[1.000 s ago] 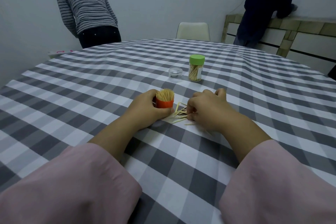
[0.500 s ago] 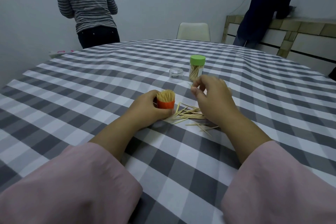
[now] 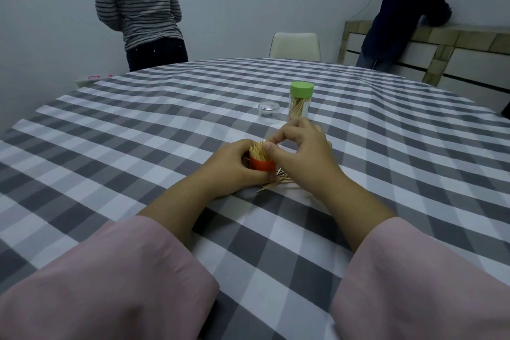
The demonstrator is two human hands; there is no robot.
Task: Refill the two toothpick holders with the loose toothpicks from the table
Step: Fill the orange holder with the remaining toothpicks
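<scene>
**Both hands at the orange toothpick holder**

The left hand is wrapped round the orange holder, which stands upright on the grey-and-white checked table about midway across it, toward the near edge. The holder is packed with toothpicks standing on end. The right hand is over its top, thumb and forefinger pinched together at the toothpick tips; whether a toothpick sits in that pinch is too small to tell.

Loose toothpicks lie on the cloth just right of the holder, partly hidden under the right hand and wrist.

Farther toward the far edge stands the green-capped holder, clear-walled, upright and capped, with toothpicks inside. Just to its left sits a small clear lid, apart from both hands.

Pink sleeves cover both forearms. Beyond the far edge are a pale chair, a person in a striped top near the far left, and a person in dark clothes at the far right.
</scene>
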